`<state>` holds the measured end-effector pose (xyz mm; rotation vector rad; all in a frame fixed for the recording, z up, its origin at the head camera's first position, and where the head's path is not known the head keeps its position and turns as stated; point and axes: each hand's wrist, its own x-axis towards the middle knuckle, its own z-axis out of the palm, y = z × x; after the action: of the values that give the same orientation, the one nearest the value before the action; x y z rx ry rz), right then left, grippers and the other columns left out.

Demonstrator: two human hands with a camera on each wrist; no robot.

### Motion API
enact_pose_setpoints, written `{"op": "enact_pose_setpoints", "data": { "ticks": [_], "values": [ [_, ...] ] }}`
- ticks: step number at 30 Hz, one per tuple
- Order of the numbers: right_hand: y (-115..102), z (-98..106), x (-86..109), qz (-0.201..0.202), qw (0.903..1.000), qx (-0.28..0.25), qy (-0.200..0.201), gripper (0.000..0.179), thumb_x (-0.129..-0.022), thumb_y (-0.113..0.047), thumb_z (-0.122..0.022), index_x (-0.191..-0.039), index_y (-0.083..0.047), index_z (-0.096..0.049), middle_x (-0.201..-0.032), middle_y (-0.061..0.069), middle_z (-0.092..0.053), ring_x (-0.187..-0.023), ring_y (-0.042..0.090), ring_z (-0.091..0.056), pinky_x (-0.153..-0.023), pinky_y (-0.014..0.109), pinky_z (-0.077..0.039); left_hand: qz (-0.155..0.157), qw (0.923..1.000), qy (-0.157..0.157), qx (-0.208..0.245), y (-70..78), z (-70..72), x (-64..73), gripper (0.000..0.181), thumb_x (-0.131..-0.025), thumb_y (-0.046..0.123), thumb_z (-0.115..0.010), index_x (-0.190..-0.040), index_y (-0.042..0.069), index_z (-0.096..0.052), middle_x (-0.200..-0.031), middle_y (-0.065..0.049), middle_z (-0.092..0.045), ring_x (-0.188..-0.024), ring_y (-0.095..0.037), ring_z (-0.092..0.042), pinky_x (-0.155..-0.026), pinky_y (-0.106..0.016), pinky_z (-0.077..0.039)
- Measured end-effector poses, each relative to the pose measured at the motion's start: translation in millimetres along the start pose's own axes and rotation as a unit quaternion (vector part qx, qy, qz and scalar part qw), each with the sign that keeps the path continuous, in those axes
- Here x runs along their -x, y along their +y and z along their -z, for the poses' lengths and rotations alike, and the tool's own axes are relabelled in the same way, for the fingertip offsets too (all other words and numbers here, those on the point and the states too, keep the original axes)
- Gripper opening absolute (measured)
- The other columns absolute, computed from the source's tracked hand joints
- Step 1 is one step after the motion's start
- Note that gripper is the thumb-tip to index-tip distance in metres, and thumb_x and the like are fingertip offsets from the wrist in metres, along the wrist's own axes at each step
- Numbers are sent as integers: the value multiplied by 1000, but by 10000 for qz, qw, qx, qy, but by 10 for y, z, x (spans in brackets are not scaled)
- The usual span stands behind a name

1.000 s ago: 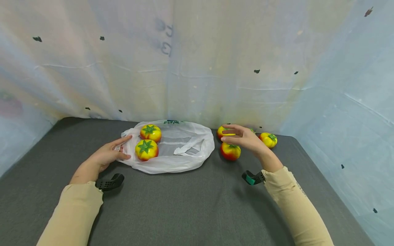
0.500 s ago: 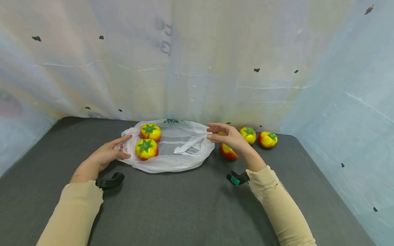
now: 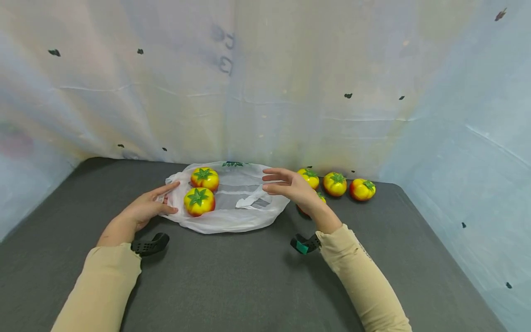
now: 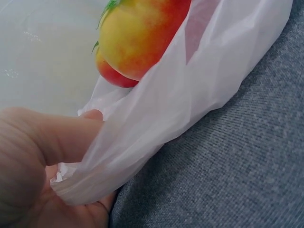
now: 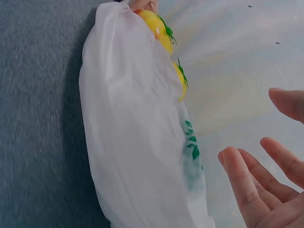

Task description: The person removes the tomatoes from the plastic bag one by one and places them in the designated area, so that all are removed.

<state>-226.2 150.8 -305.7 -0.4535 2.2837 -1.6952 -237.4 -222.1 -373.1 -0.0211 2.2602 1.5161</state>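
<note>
R hand (image 3: 292,186) has swung L over the last sec: was above the loose fruit toward the far R corner of the dark grey cloth-covered table (image 3: 232,286), now hovers at the R end of a thin white plastic bag w/ green leaf print (image 3: 226,226). Fingers spread, thumb apart, nothing in it; R wrist cam shows it clear of the film.

L hand (image 3: 147,207) hasn't moved: holds bag's L edge, film btwn thumb & fingers per L wrist cam. Exact finger curl partly hidden by the film.

Bag lies flat near the table's far edge, a bit L of ctr, mouth up & wide. Inside, at its L end: rear red-yellow round tomato-like fruit w/ green star cap (image 3: 204,179) & front matching fruit (image 3: 199,201), side by side.

Loose, btwn bag & table's far R corner: 4 more of same type. Three in a row along the far edge: L one (image 3: 309,177), mid one (image 3: 334,184), R one (image 3: 362,189), last tipped sideways. Fourth fruit (image 3: 323,200) sits nearer, mostly behind R wrist.

Upshot: count unchanged, 2 in / 4 out. Shift puts an unloaded hand at the bag, so IMO work is now on the bag, not the loose fruit.
</note>
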Motion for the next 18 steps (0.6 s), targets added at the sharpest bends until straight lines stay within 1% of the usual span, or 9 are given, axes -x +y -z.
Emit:
{"op": "enact_pose_setpoints", "data": {
  "ticks": [3,6,12,18],
  "values": [
    [-10,-85,-51,70,9999,-125,-40,49,-90,-12,-65,-137,-8,-50,-140,19,-50,-117,31,-59,-102,55,-42,-43,10000,44,43,-3,13,16,91,-84,9,-69,-154,23,-13,-158,-20,17,-143,-45,15,-111,-68,1],
    [-15,-137,-78,101,9998,-144,-92,48,-90,-11,-65,-136,-7,-51,-139,20,-51,-115,31,-60,-102,56,-41,-29,10000,64,56,-9,4,6,91,-84,8,-69,-154,23,-13,-158,-20,16,-144,-45,14,-111,-67,1],
    [-21,-213,-131,106,9999,-75,-114,45,-91,-12,-64,-135,-8,-53,-134,15,-57,-114,29,-61,-101,55,-43,-72,10000,58,0,-5,3,-1,90,-84,8,-68,-154,23,-14,-158,-21,14,-144,-45,12,-112,-67,0],
    [-10,-330,-205,65,9996,-113,-253,46,-91,-13,-64,-135,-8,-53,-139,18,-52,-116,30,-60,-102,55,-42,-25,10000,75,48,3,-2,9,90,-84,7,-67,-154,24,-14,-158,-20,15,-144,-44,12,-112,-66,-1]
  ]
}}
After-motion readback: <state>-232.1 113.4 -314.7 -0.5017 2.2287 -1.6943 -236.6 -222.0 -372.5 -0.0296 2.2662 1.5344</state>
